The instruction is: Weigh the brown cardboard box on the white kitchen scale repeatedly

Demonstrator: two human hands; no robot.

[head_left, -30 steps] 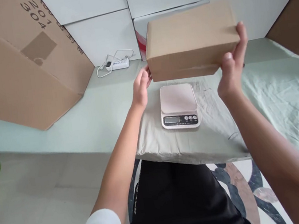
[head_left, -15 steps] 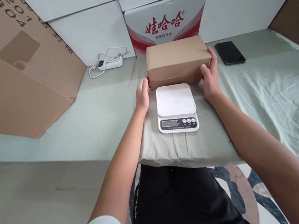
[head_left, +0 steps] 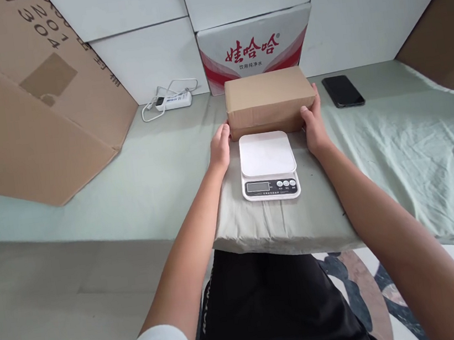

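Observation:
Between my two hands is a closed brown cardboard box, longer than it is tall. My left hand presses on its left end, with the fingers partly hidden behind the corner. At the right end my right hand grips it, thumb on the front face and fingers along the side. Just in front of the box, nearer to me, lies a white digital kitchen scale with a bare square platform. Its display looks blank, and three round buttons sit beside it.
Behind stand a white-and-red printed carton and stacked white boxes. A large cardboard carton leans in from the left. A white device with a cable and a black phone lie on the green tablecloth.
My view has shifted slightly. Both hands keep their hold at the ends of the box, which stays behind the scale; I see no clear movement of it.

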